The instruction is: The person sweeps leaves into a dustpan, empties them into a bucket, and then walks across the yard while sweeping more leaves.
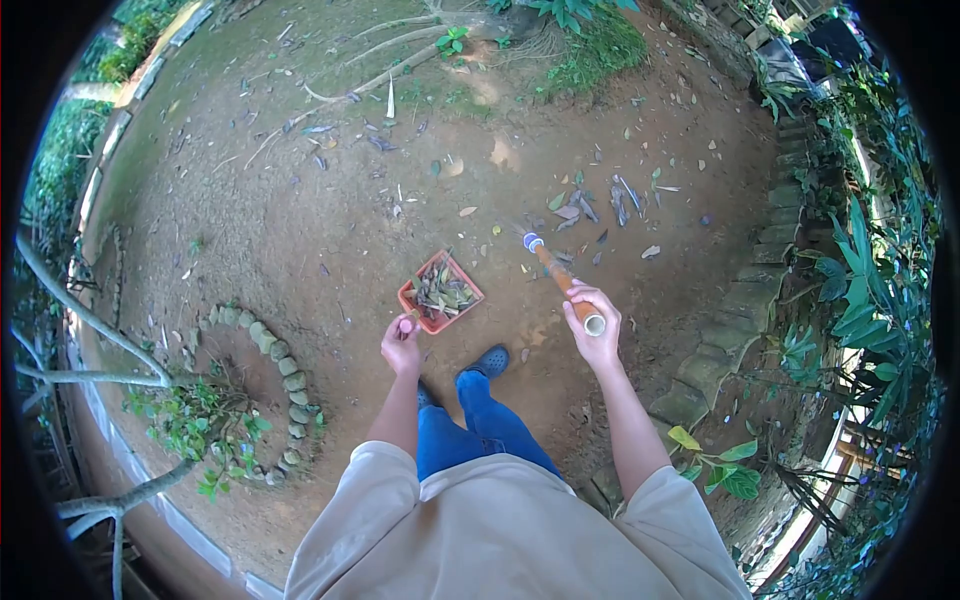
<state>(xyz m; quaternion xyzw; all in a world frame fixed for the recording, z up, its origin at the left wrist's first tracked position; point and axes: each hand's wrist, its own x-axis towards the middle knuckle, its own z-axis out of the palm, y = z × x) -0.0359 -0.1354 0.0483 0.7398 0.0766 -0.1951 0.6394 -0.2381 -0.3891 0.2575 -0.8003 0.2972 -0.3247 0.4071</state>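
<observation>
My left hand (402,350) is closed around the end of a handle at the near-left corner of an orange-red dustpan (466,276). Dry brown and greenish leaves (442,290) are heaped inside the pan. In my right hand (597,325) is a broom (556,268) with a tan, bamboo-like handle, its hollow end pointing toward me. A purple and white binding shows at the far end of the handle; the thin bristles beyond it are hard to make out. Loose fallen leaves (572,210) lie on the soil just past the broom.
Bare soil with scattered leaves surrounds my feet. Stones (290,383) ring a small shrub (205,425) at the left, near pale branches (90,300). Stone edging (725,345) and dense plants (860,260) run along the right. Tree roots (400,65) spread across the ground ahead.
</observation>
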